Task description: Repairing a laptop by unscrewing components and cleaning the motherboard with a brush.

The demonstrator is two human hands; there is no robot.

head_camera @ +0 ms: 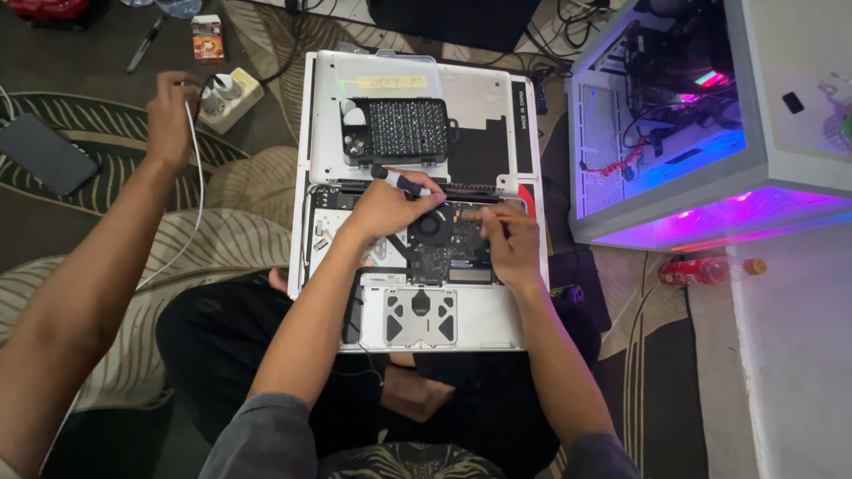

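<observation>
The opened laptop [417, 293] lies near, across the person's lap. Left hand [383, 206], fingers closed around a black-handled screwdriver [401, 183], works beside the fan [432, 227]; right hand [508, 238] pinches something I cannot tell, just right.

Your way past the opened laptop [497, 324] is tight; the bit case [399, 131] blocks the far side; the lit computer tower [657, 213] crowds the right; another person's arm [98, 275] crosses the left.

To your right stood a lit computer case [710, 124] and red bottle [706, 270]; to your left, a white power strip [232, 98], a dark phone [46, 153] and a small box [208, 38].
</observation>
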